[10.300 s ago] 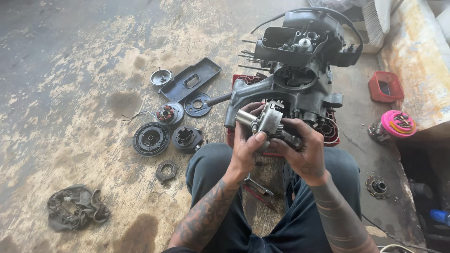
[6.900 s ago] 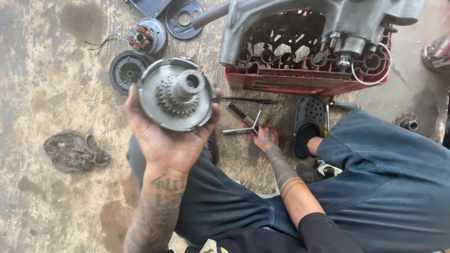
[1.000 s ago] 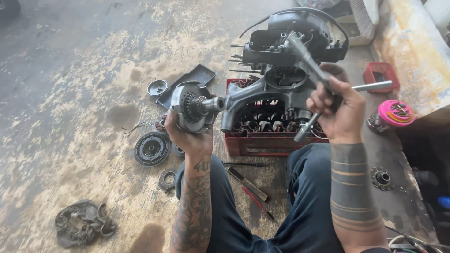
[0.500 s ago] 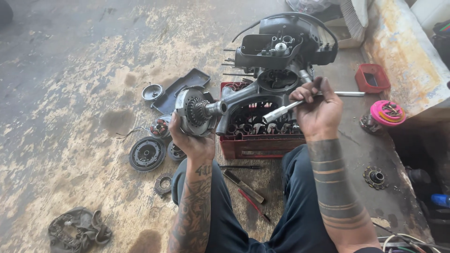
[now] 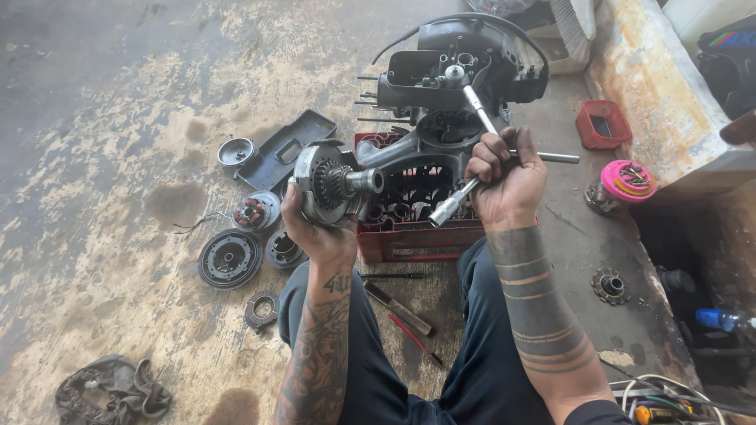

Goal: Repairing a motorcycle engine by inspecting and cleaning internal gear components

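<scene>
that blue bottle (image 5: 720, 319) sits half lost in shadow, and the tools (image 5: 661, 409) bottom right are cut off by the edge

Few packages show here, and no signs or screens. A small red square plastic box (image 5: 602, 124), open and shallow, lies on the concrete floor (image 5: 118, 118) at the upper right, near the foot of a worn yellowish ledge (image 5: 669, 94). Just below it stands a round container with a bright pink lid (image 5: 628, 180), the lid carrying a multicoloured round label. A red slatted plastic crate (image 5: 417, 236) sits in the middle of the floor under the engine. At the far right edge, low down, lies a blue bottle (image 5: 718, 319), partly hidden in shadow.
</scene>
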